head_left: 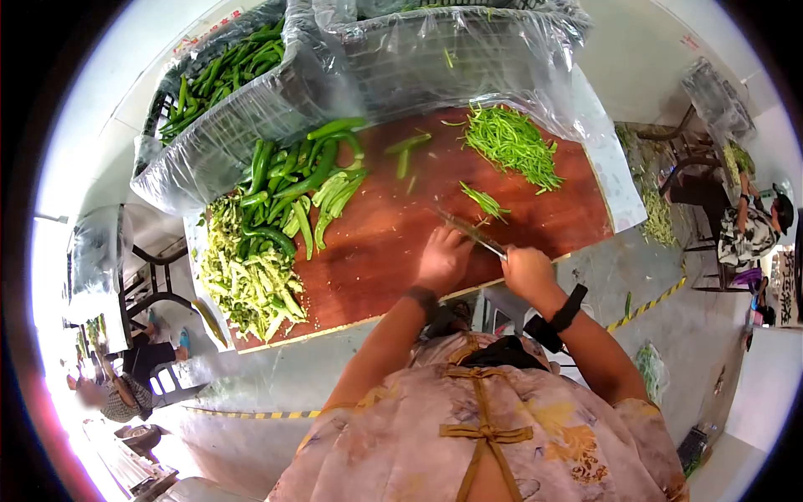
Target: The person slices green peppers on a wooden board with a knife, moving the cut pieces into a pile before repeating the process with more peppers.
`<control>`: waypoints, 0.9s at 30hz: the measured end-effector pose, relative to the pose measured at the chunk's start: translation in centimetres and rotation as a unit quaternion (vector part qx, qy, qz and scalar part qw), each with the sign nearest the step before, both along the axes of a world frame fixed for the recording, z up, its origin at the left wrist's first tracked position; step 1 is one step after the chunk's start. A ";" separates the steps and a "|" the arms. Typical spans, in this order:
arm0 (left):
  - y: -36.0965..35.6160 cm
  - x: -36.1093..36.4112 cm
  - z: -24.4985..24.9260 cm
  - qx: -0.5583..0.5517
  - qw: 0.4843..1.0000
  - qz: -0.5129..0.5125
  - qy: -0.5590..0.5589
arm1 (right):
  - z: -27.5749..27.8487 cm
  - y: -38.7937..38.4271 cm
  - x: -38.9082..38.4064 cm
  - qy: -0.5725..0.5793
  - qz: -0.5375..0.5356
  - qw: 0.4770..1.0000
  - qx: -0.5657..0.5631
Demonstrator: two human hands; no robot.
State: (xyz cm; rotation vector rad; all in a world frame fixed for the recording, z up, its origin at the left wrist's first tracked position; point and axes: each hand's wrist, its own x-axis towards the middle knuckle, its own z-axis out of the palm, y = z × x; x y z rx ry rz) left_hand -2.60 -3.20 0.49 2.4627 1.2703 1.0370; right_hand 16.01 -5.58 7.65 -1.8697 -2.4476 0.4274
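My right hand (529, 272) is closed around the handle of a knife (475, 234), whose blade points up and left over the reddish-brown board (360, 268). Just left of the blade, my left hand (445, 255) rests low on the board with its fingers bent together; whatever lies under them is hidden. Beyond the blade is a small bunch of cut green pepper strips (483, 202). Farther back sits a larger heap of shredded green pepper (512, 146). A few pepper pieces (404, 159) lie at the back middle, partly blurred.
On the left are whole green peppers (280, 180), split peppers (339, 194) and a pile of pale cores (242, 276). A plastic-lined crate (209, 146) of peppers and another lined crate (452, 67) stand behind. Other people (757, 222) sit at the far right and far left.
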 end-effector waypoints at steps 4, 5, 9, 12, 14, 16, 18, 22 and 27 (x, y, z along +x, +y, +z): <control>-0.1 -0.1 -0.9 -0.022 1.000 -0.003 -0.021 | -0.4 -1.6 0.6 0.017 -0.004 1.000 0.003; 0.1 -0.1 -1.2 -0.004 1.000 -0.003 -0.023 | -0.4 -1.7 0.6 0.018 -0.005 1.000 -0.005; -0.1 -0.2 0.0 0.002 1.000 0.010 -0.001 | -0.3 -1.6 0.4 0.014 -0.011 1.000 -0.010; 0.1 -0.2 0.2 0.014 1.000 0.012 0.004 | -0.4 -1.6 0.2 0.012 -0.013 1.000 -0.017; 0.2 -0.3 0.0 0.012 1.000 -0.003 -0.006 | -0.1 -1.6 0.1 0.019 -0.010 1.000 -0.020; 0.3 -0.4 0.1 0.012 1.000 -0.003 -0.010 | 0.2 -1.4 -0.1 0.026 -0.007 0.999 -0.025; 0.5 -0.4 0.2 0.011 1.000 0.000 -0.016 | 0.3 -1.0 -0.4 0.020 -0.013 0.999 -0.036; 0.1 -0.5 0.4 -0.009 1.000 0.000 -0.006 | -2.1 1.0 -1.9 0.060 0.010 0.998 -0.021; 0.2 -0.5 -0.4 0.013 1.000 0.001 -0.002 | -2.2 5.1 -3.1 0.033 -0.013 0.999 0.032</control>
